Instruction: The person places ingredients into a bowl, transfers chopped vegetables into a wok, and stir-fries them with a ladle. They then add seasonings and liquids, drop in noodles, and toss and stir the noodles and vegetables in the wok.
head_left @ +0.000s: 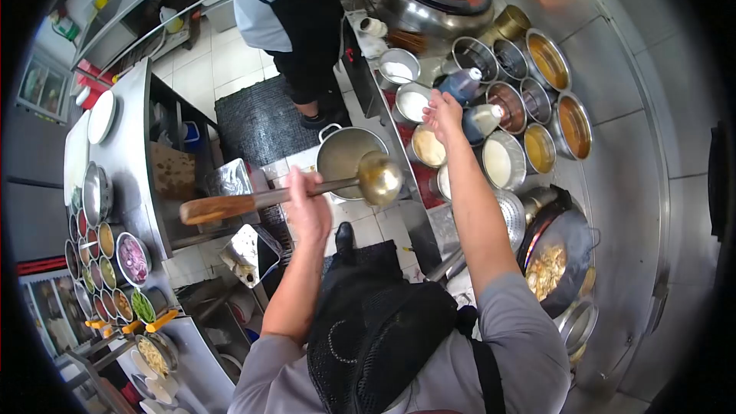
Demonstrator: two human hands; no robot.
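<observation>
My left hand (308,211) is closed round the shaft of a ladle (379,178) with a wooden grip. Its round metal bowl is tilted over a large two-handled pot (330,155) holding cloudy liquid. My right hand (443,115) is stretched out over the seasoning containers, its fingers pinched together. A thin metal handle (416,80) runs from these fingers toward a bowl of white powder (397,70); its far end cannot be made out. Just below that hand is a second bowl of white powder (414,105). Squeeze bottles (462,84) stand to its right.
A smoking wok (546,272) with pale pieces of food sits at the lower right. Pots of sauce (576,126) line the back wall. Another person (307,46) stands ahead on a black mat. On the left, a steel counter (132,134) holds small ingredient bowls.
</observation>
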